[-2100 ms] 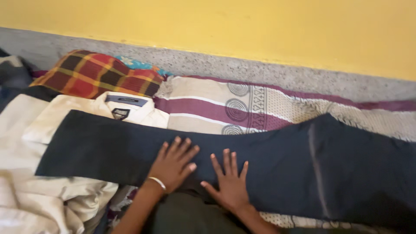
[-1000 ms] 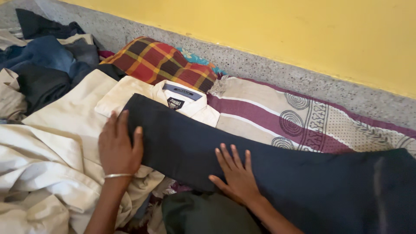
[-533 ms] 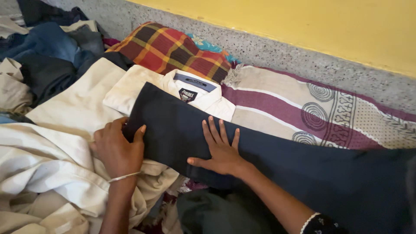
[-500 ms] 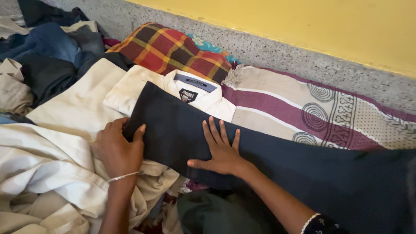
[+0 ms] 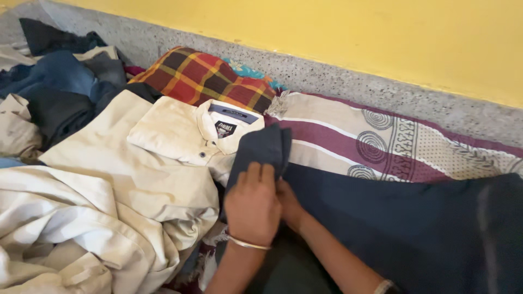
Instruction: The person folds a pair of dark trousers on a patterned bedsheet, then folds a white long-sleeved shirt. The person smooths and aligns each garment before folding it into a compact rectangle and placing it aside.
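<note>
trousers (image 5: 392,223) lie across the striped mat (image 5: 348,136), and you have just folded their left leg end over to the right, off the cream shirt (image 5: 180,136), your left hand (image 5: 251,206) gripping that fold, your right hand (image 5: 290,202) half hidden under it.

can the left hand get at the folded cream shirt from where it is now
Probably yes. The left hand grips the dark trousers right beside the folded cream shirt, which lies uncovered on top of the pile, with nothing between them.
</note>
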